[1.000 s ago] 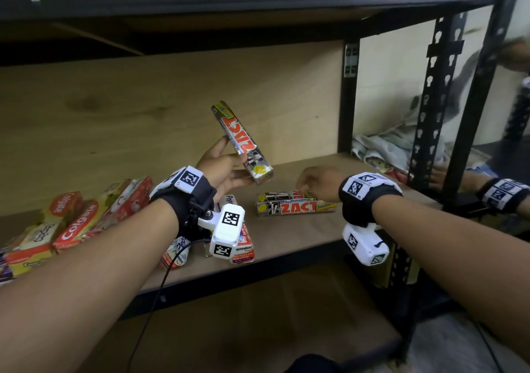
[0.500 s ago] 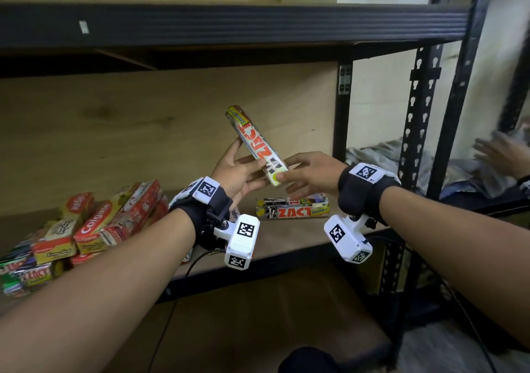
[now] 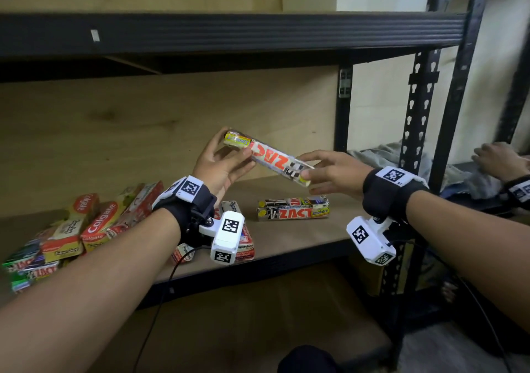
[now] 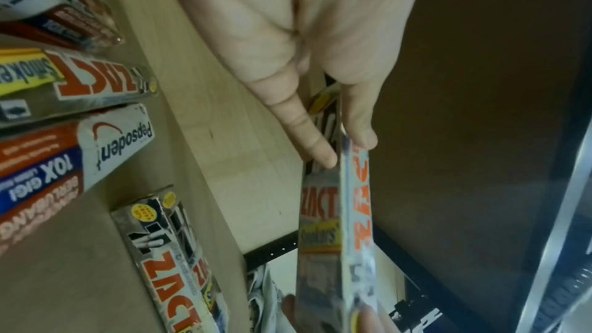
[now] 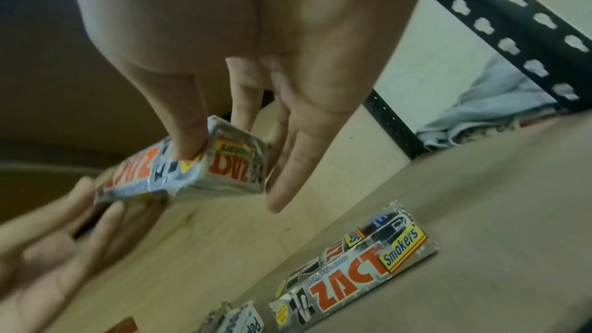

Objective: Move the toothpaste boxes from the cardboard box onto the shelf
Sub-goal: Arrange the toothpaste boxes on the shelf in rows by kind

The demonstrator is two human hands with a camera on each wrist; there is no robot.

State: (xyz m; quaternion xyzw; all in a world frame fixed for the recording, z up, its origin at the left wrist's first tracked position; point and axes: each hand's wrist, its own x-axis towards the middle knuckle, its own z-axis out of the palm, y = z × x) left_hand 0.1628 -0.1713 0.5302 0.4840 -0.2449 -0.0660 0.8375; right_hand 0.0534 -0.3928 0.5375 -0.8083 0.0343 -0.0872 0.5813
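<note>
A silver and orange Zact toothpaste box (image 3: 269, 157) hangs in the air above the wooden shelf (image 3: 301, 243), tilted down to the right. My left hand (image 3: 236, 144) pinches its upper left end between thumb and fingers (image 4: 320, 153). My right hand (image 3: 304, 168) pinches the lower right end, thumb (image 5: 189, 136) on one face and fingers on the other. In the wrist views the held Zact box (image 4: 336, 224) (image 5: 224, 163) runs from one hand to the other. A second Zact box (image 3: 292, 212) (image 5: 352, 275) lies flat on the shelf below. The cardboard box is out of view.
Colgate boxes (image 3: 91, 223) are piled at the shelf's left, with Pepsodent boxes (image 3: 238, 229) (image 4: 112, 146) near my left wrist. A black shelf beam (image 3: 229, 31) crosses overhead and black perforated posts (image 3: 415, 114) stand right. Behind them lie grey cloth (image 3: 387, 157) and another person's hand (image 3: 499, 160).
My right hand rose from the shelf and took the box's lower end. The box tipped from steeply upright toward level. My view tilted upward.
</note>
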